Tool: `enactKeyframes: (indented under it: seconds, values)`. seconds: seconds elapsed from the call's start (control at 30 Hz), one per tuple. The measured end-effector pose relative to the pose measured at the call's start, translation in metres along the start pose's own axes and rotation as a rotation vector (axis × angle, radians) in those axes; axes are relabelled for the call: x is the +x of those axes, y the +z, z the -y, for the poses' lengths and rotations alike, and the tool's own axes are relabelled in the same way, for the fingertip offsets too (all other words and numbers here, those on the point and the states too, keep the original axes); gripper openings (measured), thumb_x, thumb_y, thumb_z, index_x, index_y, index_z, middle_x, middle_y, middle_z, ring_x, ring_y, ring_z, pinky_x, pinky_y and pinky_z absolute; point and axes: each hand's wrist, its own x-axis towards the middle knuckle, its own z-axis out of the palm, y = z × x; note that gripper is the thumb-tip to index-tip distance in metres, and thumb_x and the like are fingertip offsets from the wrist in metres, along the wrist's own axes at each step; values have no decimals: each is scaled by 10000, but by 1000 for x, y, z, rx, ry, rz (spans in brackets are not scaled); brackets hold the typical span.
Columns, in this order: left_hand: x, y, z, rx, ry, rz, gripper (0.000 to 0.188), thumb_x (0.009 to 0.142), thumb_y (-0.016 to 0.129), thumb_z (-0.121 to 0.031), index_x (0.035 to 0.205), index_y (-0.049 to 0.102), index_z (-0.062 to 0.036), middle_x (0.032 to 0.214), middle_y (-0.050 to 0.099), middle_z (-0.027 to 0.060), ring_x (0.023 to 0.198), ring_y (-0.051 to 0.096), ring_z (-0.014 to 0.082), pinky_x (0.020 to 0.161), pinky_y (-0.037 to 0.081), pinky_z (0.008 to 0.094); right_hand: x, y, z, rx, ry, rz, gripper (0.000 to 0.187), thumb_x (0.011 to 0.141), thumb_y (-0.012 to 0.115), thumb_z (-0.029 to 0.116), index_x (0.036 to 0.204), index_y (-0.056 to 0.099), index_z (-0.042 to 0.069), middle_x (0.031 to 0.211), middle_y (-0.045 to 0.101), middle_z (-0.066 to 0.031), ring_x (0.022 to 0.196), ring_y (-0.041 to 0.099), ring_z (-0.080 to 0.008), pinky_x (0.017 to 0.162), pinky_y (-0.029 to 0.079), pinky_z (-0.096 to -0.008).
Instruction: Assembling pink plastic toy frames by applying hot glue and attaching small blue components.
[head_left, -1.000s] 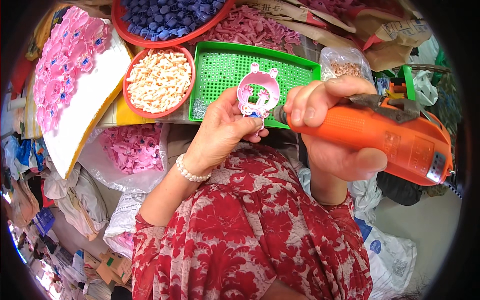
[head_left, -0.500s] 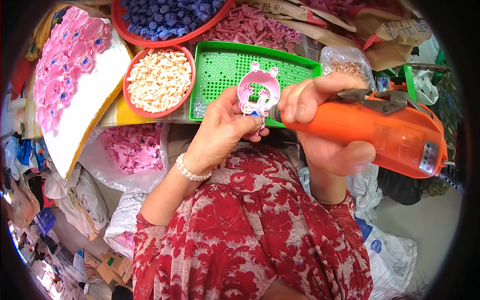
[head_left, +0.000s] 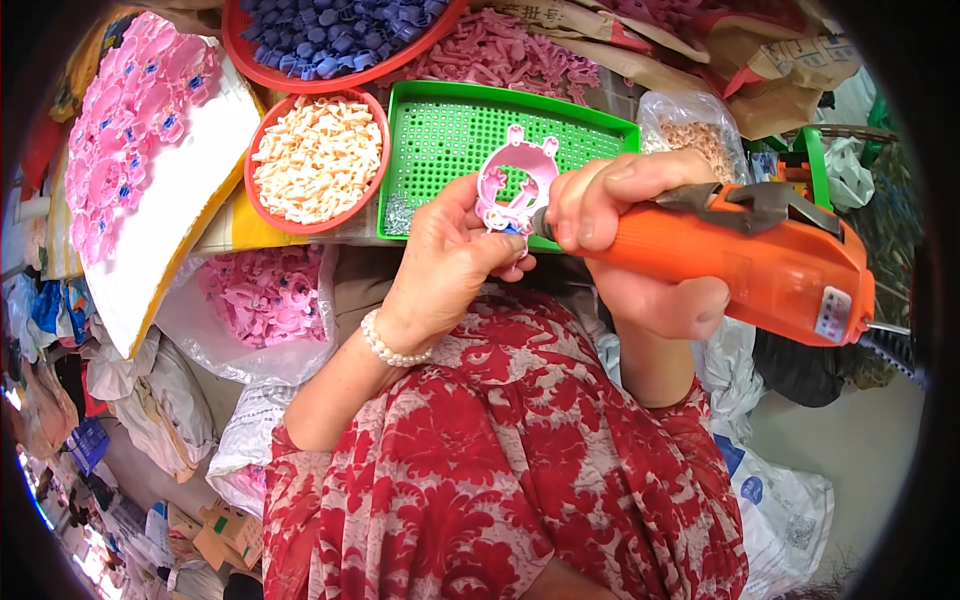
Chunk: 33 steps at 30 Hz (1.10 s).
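My left hand [head_left: 440,262] pinches a pink plastic ring-shaped part [head_left: 516,156] with two small ear-like knobs on top. A small blue piece [head_left: 513,229] sits at its lower end, by my thumb. Fingers of my right hand [head_left: 605,200] wrap round an orange electric screwdriver [head_left: 735,262], which lies almost level. Its dark tip meets the lower right side of the pink part; the exact contact point is hard to see. Both hands are over the near edge of a green perforated basket [head_left: 440,130], with small metal screws [head_left: 398,216] in its near left corner.
Left of the basket stands a red bowl of cream pieces [head_left: 318,160]; behind it, a red basin of blue pieces [head_left: 340,40]. Pink assemblies [head_left: 130,130] lie on a white board [head_left: 190,170]. A plastic bag [head_left: 270,300] of pink parts is below. A cord [head_left: 893,350] trails from the screwdriver.
The screwdriver and my right hand have shifted slightly left and its rear end has dropped inward, bringing the tip up against the pink part. My left hand has barely moved.
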Motion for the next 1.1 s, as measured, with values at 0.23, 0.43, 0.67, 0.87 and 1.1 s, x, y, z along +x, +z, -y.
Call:
enactKeyframes:
  seconds: [0.23, 0.43, 0.67, 0.87, 1.1]
  values:
    - [0, -3, -11, 8, -2, 12, 380, 802, 568, 41, 1164, 462, -6, 920, 608, 69, 704, 628, 138, 598, 520, 217, 16, -27, 22, 33, -187, 227, 866, 732, 533, 704, 1208, 390, -4, 845, 539, -62, 756, 530, -194, 717, 429, -342]
    - [2, -5, -10, -31, 47, -32, 401, 810, 565, 48, 1185, 436, -7, 994, 575, 85, 738, 641, 175, 607, 542, 227, -6, -46, -9, -63, 70, -162, 717, 787, 521, 621, 1141, 446, 3, 774, 526, -67, 704, 499, -189, 679, 416, -326]
    - [4, -4, -8, -39, -2, 14, 396, 816, 571, 40, 1186, 436, -7, 996, 575, 88, 753, 645, 185, 621, 541, 227, -16, -38, -32, -78, 144, -248, 662, 770, 572, 584, 1098, 466, 18, 743, 522, -68, 668, 496, -186, 653, 426, -318]
    - [4, -5, -8, -35, -7, 8, 403, 820, 576, 29, 1196, 437, -13, 1002, 577, 91, 768, 645, 182, 621, 539, 223, -13, -40, -34, -121, 135, -259, 652, 768, 586, 570, 1096, 472, 18, 734, 526, -68, 664, 504, -175, 633, 427, -307]
    - [4, -6, -10, -49, -18, 24, 406, 819, 572, 10, 1202, 438, -13, 1012, 576, 87, 763, 640, 171, 613, 531, 214, -14, -41, -35, -110, 132, -260, 645, 777, 580, 565, 1092, 476, 11, 730, 527, -70, 658, 503, -172, 629, 431, -318]
